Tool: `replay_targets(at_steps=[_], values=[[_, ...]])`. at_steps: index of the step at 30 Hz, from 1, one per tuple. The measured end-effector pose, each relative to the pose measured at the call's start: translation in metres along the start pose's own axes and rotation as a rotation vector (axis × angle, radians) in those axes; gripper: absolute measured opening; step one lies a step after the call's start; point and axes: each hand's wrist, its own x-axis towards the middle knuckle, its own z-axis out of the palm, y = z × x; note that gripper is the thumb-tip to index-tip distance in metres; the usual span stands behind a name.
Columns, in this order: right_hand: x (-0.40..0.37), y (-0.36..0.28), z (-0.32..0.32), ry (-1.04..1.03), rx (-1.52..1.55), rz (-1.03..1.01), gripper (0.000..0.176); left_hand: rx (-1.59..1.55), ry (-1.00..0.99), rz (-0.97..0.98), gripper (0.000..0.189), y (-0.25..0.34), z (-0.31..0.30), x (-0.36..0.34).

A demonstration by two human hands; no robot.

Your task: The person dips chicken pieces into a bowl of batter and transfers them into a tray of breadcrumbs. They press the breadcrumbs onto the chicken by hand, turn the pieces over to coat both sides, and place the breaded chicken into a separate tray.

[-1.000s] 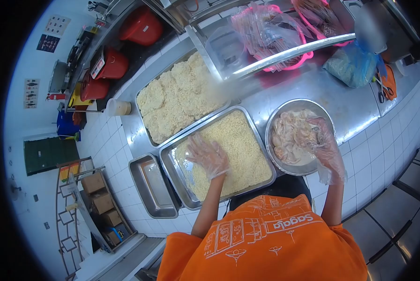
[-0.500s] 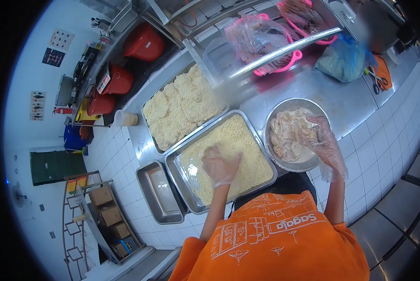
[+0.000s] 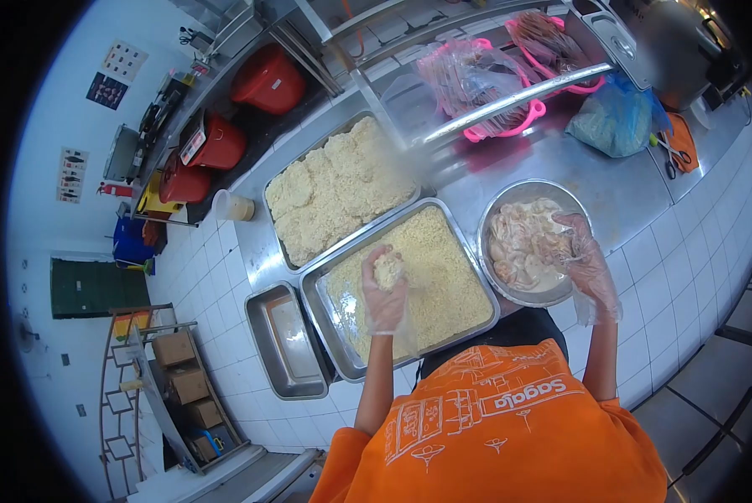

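Observation:
My left hand [image 3: 384, 298], in a clear plastic glove, is turned palm up above the crumb tray, fingers curled round a pale clump of breadcrumbs [image 3: 388, 271]. Whether a piece of meat lies inside the clump cannot be seen. Beneath it is a deep metal tray [image 3: 315, 289] of yellowish breadcrumbs [image 3: 439, 281]. My right hand [image 3: 588, 264], also gloved, rests over the right side of a round metal bowl [image 3: 533, 295], its fingers loosely bent and apart. They touch or hover at pale raw meat pieces [image 3: 523, 243] in milky liquid.
Behind the crumb tray stands another tray holding crumb-coated pieces [image 3: 334, 189]. A narrow metal pan [image 3: 283, 339] sits at the left, a plastic cup [image 3: 233, 206] behind it. Pink baskets [image 3: 510, 126], a metal rail [image 3: 510, 105], a blue bag [image 3: 615, 121] and scissors [image 3: 671, 155] lie beyond.
My left hand has turned from palm down in the crumbs to palm up, lifting a clump of them. My right hand stays at the bowl. The view has shifted slightly.

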Motion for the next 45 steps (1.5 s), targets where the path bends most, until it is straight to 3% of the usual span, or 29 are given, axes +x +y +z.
replay_targets(at_steps=[4, 7, 10, 13, 16, 22, 23, 25, 28, 31, 34, 37, 40, 43, 45], values=[[0.001, 0.007, 0.001, 0.018, -0.059, -0.031, 0.059, -0.035, 0.029, -0.052, 0.077, -0.023, -0.008, -0.034], [-0.002, 0.011, 0.002, 0.031, -0.028, -0.02, 0.058, 0.669, -0.035, 0.011, 0.101, -0.037, -0.019, -0.065], [-0.003, 0.009, 0.003, 0.035, -0.032, 0.0, 0.057, 0.756, -0.082, 0.019, 0.12, -0.063, -0.025, -0.08], [-0.002, 0.009, 0.002, 0.034, -0.048, 0.014, 0.056, 0.592, -0.045, -0.155, 0.115, -0.074, -0.029, -0.072], [-0.001, 0.009, 0.003, 0.033, -0.054, 0.027, 0.054, 0.677, 0.08, -0.245, 0.098, -0.103, -0.033, -0.069], [0.002, 0.011, 0.005, 0.053, -0.063, 0.042, 0.052, 0.639, 0.145, -0.114, 0.059, -0.117, -0.065, -0.054], [0.002, 0.012, 0.005, 0.06, -0.065, 0.046, 0.052, 0.579, 0.088, -0.135, 0.057, -0.115, -0.069, -0.052], [0.002, 0.013, 0.005, 0.071, -0.066, 0.051, 0.051, 0.457, -0.031, -0.181, 0.055, -0.053, -0.075, -0.043], [0.0, 0.012, 0.005, 0.073, -0.068, 0.058, 0.05, 0.545, -0.194, -0.161, 0.052, -0.019, -0.07, -0.021], [-0.002, 0.011, 0.006, 0.081, -0.075, 0.075, 0.049, 0.481, -0.428, 0.088, 0.05, -0.005, -0.057, 0.013], [-0.001, 0.012, 0.008, 0.11, -0.073, 0.101, 0.048, 0.557, -0.446, 0.33, 0.046, -0.017, -0.043, 0.032], [-0.002, 0.012, 0.012, 0.159, -0.079, 0.136, 0.047, 0.791, -0.454, 0.388, 0.043, -0.028, -0.029, 0.039], [-0.001, 0.012, 0.008, 0.177, -0.097, 0.145, 0.046, 0.7, -0.316, 0.213, 0.043, -0.052, -0.024, 0.019], [-0.004, 0.007, 0.0, 0.122, -0.086, 0.195, 0.055, 0.652, -0.353, -0.307, 0.044, -0.037, -0.024, 0.01], [-0.004, 0.007, -0.004, 0.076, -0.092, 0.172, 0.059, 0.801, -0.309, 0.121, 0.046, -0.096, -0.024, 0.013]])
